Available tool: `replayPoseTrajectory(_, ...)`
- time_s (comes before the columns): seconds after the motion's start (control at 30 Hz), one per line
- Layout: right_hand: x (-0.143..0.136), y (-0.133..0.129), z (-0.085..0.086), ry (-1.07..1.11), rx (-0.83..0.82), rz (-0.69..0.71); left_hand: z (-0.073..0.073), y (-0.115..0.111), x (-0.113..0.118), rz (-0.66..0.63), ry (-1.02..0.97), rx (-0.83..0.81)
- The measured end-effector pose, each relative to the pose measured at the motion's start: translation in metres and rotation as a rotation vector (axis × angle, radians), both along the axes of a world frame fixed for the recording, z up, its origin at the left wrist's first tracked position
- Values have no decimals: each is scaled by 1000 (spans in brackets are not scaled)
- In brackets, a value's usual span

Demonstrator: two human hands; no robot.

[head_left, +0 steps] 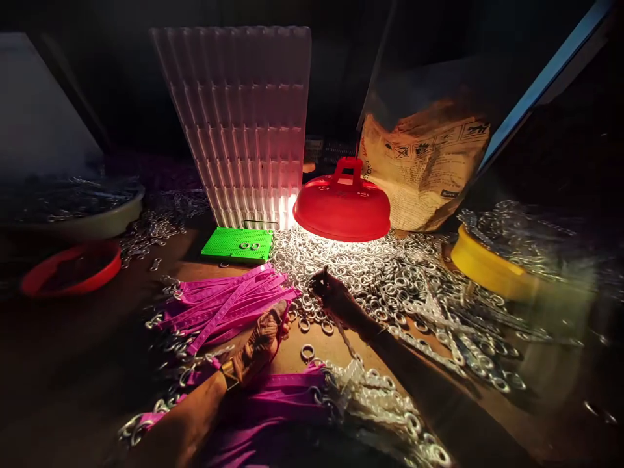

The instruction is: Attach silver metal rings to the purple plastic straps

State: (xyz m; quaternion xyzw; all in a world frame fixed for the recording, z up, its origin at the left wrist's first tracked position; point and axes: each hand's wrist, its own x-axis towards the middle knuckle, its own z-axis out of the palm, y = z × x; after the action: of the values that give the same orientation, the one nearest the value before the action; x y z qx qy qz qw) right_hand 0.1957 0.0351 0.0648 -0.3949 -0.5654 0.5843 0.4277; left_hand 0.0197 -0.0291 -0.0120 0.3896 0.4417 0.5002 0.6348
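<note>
magenta strip [280, 312] upright; silver rings [370, 273] heaped on table

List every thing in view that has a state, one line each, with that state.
Red lamp: lit, standing on the table.
Left hand: closed on a purple strip.
Right hand: fingers down in the metal rings; grip unclear.
Purple strips: piled flat.
Green board: flat, two rings on it.
Yellow bowl: tilted, ringed by loose rings.
Red bowl: upright, contents too dark.
</note>
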Motion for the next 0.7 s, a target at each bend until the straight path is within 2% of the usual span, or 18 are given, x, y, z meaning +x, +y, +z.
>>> replayPoseTrajectory(0.1,-10,-19,-10,-39,101,40,9,-1,-1,-16,-100,-46)
replayPoseTrajectory(0.17,-17,-28,-16,-48,116,51,15,-1,-1,-20,-92,-40)
replayPoseTrajectory(0.37,-26,-35,-36,-168,197,31,31,-6,2,-69,-43,21)
replayPoseTrajectory(0.43,-26,-38,-36,-180,196,51,31,-8,1,-94,-38,41)
replayPoseTrajectory(0.57,-27,-45,-26,-179,86,80,31,-10,-1,-134,-34,61)
replayPoseTrajectory(0.7,-28,-47,-20,-202,17,91,40,-9,-2,-159,-31,38)
